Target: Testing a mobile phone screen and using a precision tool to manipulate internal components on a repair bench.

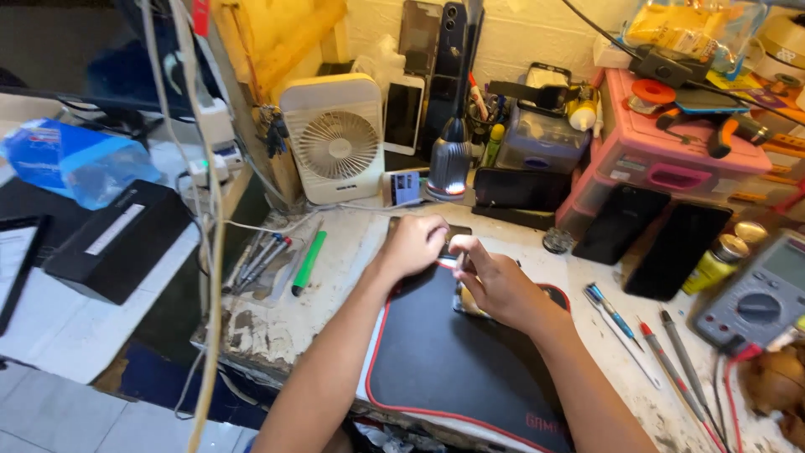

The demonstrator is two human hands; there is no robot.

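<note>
While clutter crowds the scuffed white worktop (335, 252), a black, red-edged mat (453, 361) lies at its front. Behind stand a white square fan (335, 138) and pink plastic drawers (671, 164). On the mat's far edge, a dark flat phone (453, 231) is pinned under the left hand (415, 243); the right hand (495, 281) pinches a thin tool, barely visible.

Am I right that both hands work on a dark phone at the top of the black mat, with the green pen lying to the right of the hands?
Not quite. The head view shows the green pen lying to the left of the hands, beside the black mat. The rest holds: the left hand and right hand both work on the dark phone at the mat's top.
</note>
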